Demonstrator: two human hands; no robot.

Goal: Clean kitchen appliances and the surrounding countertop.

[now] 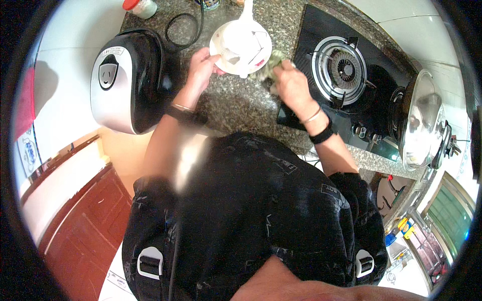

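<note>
My left hand (pixel 203 67) grips the left rim of a round white plate (pixel 217 42) with small red marks. On or over the plate is a glaring white object (pixel 246 13) with a handle-like part reaching away from me; overexposure hides its exact shape. Bunched in my right hand (pixel 292 84) is a greenish cloth (pixel 272 67), close to the plate's right side and just above the granite countertop (pixel 241 107). Whether the cloth touches the counter cannot be told, as the hand is slightly blurred.
A black and silver countertop appliance (pixel 124 82) stands at left, with a coiled black cable (pixel 180 45) behind it. Beyond is a red-lidded jar (pixel 141 7). To the right lie a gas hob (pixel 305 45) with a bare burner (pixel 344 71) and a glass lid (pixel 421 116).
</note>
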